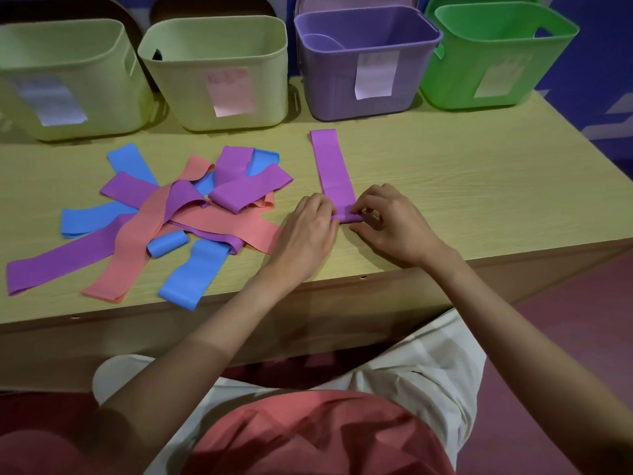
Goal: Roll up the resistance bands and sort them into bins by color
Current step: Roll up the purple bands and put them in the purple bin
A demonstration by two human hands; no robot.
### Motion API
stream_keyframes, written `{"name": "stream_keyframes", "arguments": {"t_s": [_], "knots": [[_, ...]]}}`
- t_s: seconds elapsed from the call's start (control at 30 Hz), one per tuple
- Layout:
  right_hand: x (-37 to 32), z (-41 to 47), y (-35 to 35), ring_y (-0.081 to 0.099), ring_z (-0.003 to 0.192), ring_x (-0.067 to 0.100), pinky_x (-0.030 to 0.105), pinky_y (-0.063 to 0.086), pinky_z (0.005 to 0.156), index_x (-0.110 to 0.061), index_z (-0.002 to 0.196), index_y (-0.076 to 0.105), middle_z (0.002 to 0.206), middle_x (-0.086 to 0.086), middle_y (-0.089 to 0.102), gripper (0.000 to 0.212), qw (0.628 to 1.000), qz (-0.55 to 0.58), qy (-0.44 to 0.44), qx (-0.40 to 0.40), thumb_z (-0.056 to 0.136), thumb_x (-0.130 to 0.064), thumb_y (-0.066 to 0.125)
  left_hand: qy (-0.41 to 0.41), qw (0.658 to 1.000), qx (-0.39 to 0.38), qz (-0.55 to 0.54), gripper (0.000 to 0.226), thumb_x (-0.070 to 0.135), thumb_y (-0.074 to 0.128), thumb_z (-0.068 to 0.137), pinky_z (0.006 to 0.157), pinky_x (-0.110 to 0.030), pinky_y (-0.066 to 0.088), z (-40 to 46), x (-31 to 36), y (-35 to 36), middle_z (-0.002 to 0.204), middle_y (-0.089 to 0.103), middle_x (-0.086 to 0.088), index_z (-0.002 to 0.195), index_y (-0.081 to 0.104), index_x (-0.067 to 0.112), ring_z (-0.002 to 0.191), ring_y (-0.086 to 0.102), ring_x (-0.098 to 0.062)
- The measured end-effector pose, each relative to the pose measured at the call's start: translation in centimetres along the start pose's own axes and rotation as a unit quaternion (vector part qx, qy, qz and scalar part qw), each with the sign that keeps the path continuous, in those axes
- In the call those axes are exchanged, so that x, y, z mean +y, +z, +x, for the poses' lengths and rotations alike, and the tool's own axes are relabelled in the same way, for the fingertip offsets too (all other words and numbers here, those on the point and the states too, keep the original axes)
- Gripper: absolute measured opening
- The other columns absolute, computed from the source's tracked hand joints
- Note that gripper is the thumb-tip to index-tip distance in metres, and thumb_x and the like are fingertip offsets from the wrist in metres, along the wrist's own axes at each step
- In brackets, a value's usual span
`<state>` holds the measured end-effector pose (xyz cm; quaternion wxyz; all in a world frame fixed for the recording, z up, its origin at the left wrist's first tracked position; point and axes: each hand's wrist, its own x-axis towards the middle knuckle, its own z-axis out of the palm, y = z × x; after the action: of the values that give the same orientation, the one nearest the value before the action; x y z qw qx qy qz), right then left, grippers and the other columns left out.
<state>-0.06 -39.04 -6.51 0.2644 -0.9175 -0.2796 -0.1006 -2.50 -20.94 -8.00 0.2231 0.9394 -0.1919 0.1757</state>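
Both hands at the near end of a purple band [334, 169] that lies flat on the wooden table [479, 186], running straight away from the person toward the purple bin [366, 63]. Near end of it is curled into a small tight roll; left hand [308, 231] pinches the roll's left side with curled fingers, right hand [390, 221] pinches the right side, thumb and fingertips bent onto the roll (exact fingertip contact partly hidden by the knuckles). Far end of the band is flat, stopping short of the purple bin, not touching it. Left of the hands: a loose pile of bands [164, 214], blue, purple and salmon strips overlapping each other, with one small blue roll [168, 243] lying among them near the table's front edge. Along the back of the table, four bins in a row: two pale yellow-green bins [219, 70] on the left, then the purple one, then a green bin [496, 56] on the right, each with a paper label on its front (text unreadable).
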Motion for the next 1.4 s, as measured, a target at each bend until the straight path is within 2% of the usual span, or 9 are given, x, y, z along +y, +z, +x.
{"name": "stream_keyframes", "arguments": {"t_s": [0.2,0.37,0.5,0.57,0.77,0.9,1.03,1.17,1.4], "knots": [[0.3,0.8,0.0,0.052,0.092,0.022,0.037,0.048,0.075,-0.008,0.1,0.072,0.095,0.006,0.062,0.019,1.0,-0.007,-0.003,-0.004,0.088,-0.022,0.068,0.003,1.0,-0.006,0.018,0.021,0.016,0.058,0.094,0.08,-0.039,0.052,0.3,-0.3,-0.5,0.106,0.054,-0.011,0.106,0.065,0.001,0.1,0.053,-0.022],[0.5,1.3,-0.1,0.052,0.09,0.021,0.036,0.046,0.076,-0.008,0.102,0.072,0.094,0.007,0.061,0.019,1.0,-0.004,-0.002,-0.019,0.089,-0.021,0.067,-0.002,0.999,-0.036,-0.005,0.032,0.019,0.061,0.092,0.084,-0.034,0.048,0.4,-0.3,-0.5,0.111,0.054,-0.008,0.12,0.051,0.006,0.102,0.052,-0.021],[0.3,1.4,-0.2,0.051,0.087,0.019,0.038,0.047,0.074,-0.01,0.101,0.064,0.093,0.004,0.06,0.017,1.0,0.005,-0.003,-0.018,0.092,-0.024,0.063,-0.027,0.999,-0.026,-0.016,0.015,0.015,0.061,0.093,0.078,-0.038,0.046,0.9,-0.5,-0.5,0.1,0.056,-0.007,0.103,0.057,0.005,0.094,0.052,-0.022],[0.3,1.1,-0.1,0.05,0.084,0.017,0.04,0.048,0.071,-0.011,0.099,0.058,0.092,0.003,0.057,0.013,1.0,0.011,-0.004,-0.011,0.093,-0.022,0.061,-0.032,0.999,-0.029,-0.011,0.015,0.017,0.06,0.093,0.08,-0.038,0.046,1.2,-0.6,-0.5,0.1,0.058,-0.007,0.102,0.059,0.005,0.095,0.052,-0.022],[0.3,0.9,0.2,0.05,0.094,0.018,0.038,0.049,0.072,-0.008,0.1,0.063,0.099,0.006,0.056,0.018,1.0,0.0,0.01,0.0,0.086,-0.017,0.069,-0.023,0.999,-0.022,0.015,0.017,0.016,0.061,0.093,0.081,-0.039,0.045,1.6,-0.6,-0.8,0.1,0.057,-0.01,0.102,0.063,0.003,0.097,0.05,-0.024],[0.7,1.5,0.3,0.052,0.093,0.02,0.038,0.049,0.074,-0.005,0.099,0.067,0.098,0.006,0.058,0.017,1.0,0.005,0.013,0.0,0.087,-0.016,0.068,-0.025,0.999,-0.037,0.018,0.023,0.021,0.057,0.095,0.085,-0.038,0.044,1.8,-0.7,-1.0,0.104,0.057,-0.01,0.11,0.062,0.003,0.1,0.049,-0.024],[0.9,2.1,0.0,0.053,0.094,0.022,0.034,0.046,0.078,-0.006,0.101,0.069,0.097,0.007,0.061,0.018,1.0,-0.003,0.007,-0.012,0.089,-0.019,0.066,-0.011,0.999,-0.034,0.007,0.037,0.023,0.063,0.09,0.086,-0.033,0.043,1.6,-0.5,-1.1,0.112,0.055,-0.007,0.123,0.054,0.007,0.103,0.05,-0.021],[0.9,2.3,-0.3,0.053,0.089,0.021,0.032,0.044,0.076,-0.006,0.1,0.071,0.093,0.008,0.061,0.022,1.0,0.002,-0.001,-0.023,0.09,-0.025,0.065,-0.016,0.999,-0.028,-0.008,0.018,0.016,0.063,0.09,0.079,-0.038,0.046,1.9,-0.3,-1.0,0.104,0.057,-0.007,0.105,0.061,0.006,0.097,0.052,-0.022],[1.4,1.9,0.4,0.053,0.096,0.024,0.038,0.048,0.076,-0.007,0.108,0.07,0.099,0.009,0.057,0.025,1.0,-0.02,0.001,-0.021,0.086,-0.019,0.069,-0.048,0.998,-0.046,-0.006,0.018,0.009,0.056,0.094,0.088,-0.037,0.044,2.8,-0.6,-0.8,0.107,0.059,-0.009,0.11,0.063,0.005,0.104,0.053,-0.024]]}}
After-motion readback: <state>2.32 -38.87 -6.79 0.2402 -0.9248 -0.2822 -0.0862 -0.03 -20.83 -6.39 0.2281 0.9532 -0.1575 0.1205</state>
